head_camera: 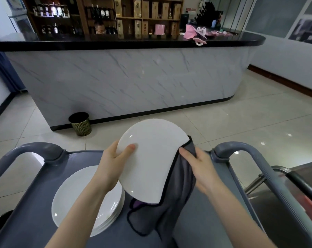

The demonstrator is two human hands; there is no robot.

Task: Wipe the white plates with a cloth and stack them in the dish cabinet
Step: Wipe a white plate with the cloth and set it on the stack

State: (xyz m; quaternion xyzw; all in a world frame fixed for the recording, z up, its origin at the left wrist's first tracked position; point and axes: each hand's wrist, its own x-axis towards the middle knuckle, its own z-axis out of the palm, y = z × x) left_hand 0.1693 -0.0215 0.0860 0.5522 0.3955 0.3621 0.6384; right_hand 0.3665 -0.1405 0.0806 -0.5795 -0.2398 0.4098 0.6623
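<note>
Over one cart [31, 208]: left hand [112, 165] grip tight on one plate [151, 158], right hand [200, 167] grip tight on one cloth [180, 190].

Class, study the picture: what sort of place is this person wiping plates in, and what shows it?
Probably a restaurant or bar: a long marble-look counter with a black top, shelves of wine bottles and boxed liquor behind it, and a grey service cart carrying a stack of white plates.
</note>
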